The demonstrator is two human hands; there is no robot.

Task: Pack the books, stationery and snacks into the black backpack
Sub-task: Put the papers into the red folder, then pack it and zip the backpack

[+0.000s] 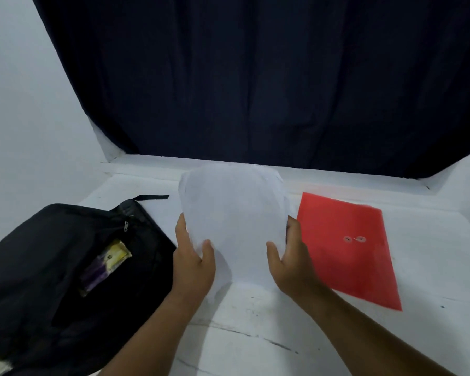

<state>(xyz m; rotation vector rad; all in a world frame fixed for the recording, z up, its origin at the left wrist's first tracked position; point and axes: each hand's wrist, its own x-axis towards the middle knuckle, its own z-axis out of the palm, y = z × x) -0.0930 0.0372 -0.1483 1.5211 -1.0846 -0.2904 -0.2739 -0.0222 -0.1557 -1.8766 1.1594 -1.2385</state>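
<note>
Both hands [194, 256] [291, 256] hold unmarked white paper [234, 213].

A stack of white paper sheets [232, 221] is held upright above the white table [255, 335], its lower end close to the surface. The left hand [193, 256] grips the stack's left edge; the right hand [291, 253] grips its right edge, thumbs on the near face. A red envelope folder [347, 248] lies flat on the table just right of the right hand. The black backpack [52, 280] lies open at left, with a yellow-and-purple packet [103, 267] inside. A dark curtain [255, 77] hangs behind.
</note>
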